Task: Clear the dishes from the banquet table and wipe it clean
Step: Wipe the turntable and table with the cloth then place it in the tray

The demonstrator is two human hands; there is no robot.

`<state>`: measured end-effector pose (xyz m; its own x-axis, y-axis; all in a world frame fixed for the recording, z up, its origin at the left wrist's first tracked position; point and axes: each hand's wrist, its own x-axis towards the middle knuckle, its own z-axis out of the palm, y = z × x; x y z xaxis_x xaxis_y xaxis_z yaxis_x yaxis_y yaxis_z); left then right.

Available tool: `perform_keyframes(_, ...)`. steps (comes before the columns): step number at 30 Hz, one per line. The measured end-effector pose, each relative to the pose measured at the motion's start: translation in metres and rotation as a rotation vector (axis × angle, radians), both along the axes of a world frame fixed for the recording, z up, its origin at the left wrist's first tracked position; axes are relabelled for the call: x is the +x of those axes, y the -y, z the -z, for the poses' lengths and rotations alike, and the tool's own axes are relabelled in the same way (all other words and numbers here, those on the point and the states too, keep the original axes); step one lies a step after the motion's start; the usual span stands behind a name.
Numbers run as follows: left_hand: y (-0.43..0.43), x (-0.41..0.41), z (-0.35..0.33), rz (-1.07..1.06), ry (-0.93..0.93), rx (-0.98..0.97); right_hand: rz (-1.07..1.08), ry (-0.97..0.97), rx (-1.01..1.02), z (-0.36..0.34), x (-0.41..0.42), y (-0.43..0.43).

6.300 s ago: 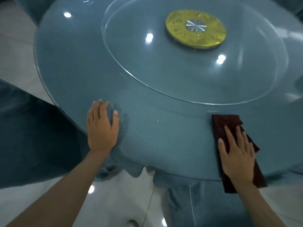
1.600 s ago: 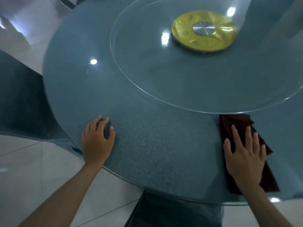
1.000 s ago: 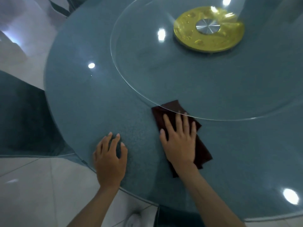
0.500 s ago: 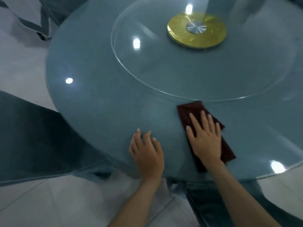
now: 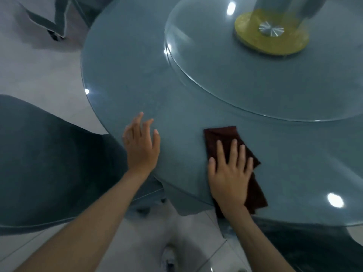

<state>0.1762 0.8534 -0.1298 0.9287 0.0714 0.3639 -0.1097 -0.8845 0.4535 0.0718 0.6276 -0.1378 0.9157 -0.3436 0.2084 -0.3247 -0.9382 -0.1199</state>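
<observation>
Lower centre, right hand [image 5: 229, 177]: I see my palm flat on the cloth [image 5: 222, 134], fingers straight and slightly spread, pressing it down.
Right of centre, cloth: dark red, folded, on the near edge of the table [image 5: 125, 71], reaching the rim.
Left of that, left hand [image 5: 141, 146]: at the rim, fingers loosely spread, holding nothing; I cannot tell if it touches.
Upper right, turntable [image 5: 235, 85]: clear glass disc on a gold hub [image 5: 275, 44].
Lower left, chair [image 5: 49, 163]: dark, beside the table.

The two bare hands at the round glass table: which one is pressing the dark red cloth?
The right hand, lying flat on the dark red folded cloth. The left hand has no cloth beneath it.
</observation>
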Motion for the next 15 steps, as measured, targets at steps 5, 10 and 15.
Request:
perform_keyframes(5,-0.019,0.026,0.004,-0.028,-0.059,-0.064,-0.279,0.011,0.067,0.000,0.041,-0.110)
perform_keyframes(10,-0.019,0.026,0.006,-0.015,-0.079,0.012,-0.370,0.014,0.095,-0.002,0.048,-0.077)
perform_keyframes(15,-0.016,0.024,-0.001,-0.047,-0.113,-0.006,-0.108,0.017,0.051,-0.003,0.052,0.033)
